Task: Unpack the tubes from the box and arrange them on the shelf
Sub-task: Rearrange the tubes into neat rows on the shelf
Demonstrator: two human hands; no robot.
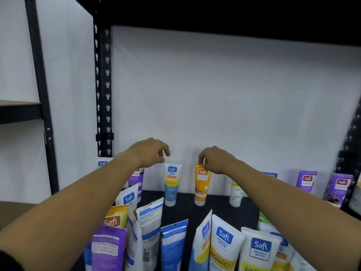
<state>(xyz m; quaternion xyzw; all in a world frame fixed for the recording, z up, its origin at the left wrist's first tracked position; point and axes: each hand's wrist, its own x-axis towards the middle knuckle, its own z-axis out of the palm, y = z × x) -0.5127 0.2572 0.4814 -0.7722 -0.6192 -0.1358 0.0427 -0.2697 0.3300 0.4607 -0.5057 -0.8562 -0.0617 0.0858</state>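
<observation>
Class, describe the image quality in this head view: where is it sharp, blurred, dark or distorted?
Head view: the orange tube pinched by the right hand reads clearly; the purple tubes at the right edge smear; the upper shelf is nearly black; the rack upright leans from wide-angle distortion.

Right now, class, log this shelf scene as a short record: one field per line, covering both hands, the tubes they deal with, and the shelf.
left hand: left hand hovers above the blue and white tube, fingers loosely curled, holding nothing
right hand: right hand pinches the top of the orange tube
orange tube: upright, cap down, on the black shelf
back row: purple tubes stand at the right
front rows: more tubes stand nearer the camera
</observation>
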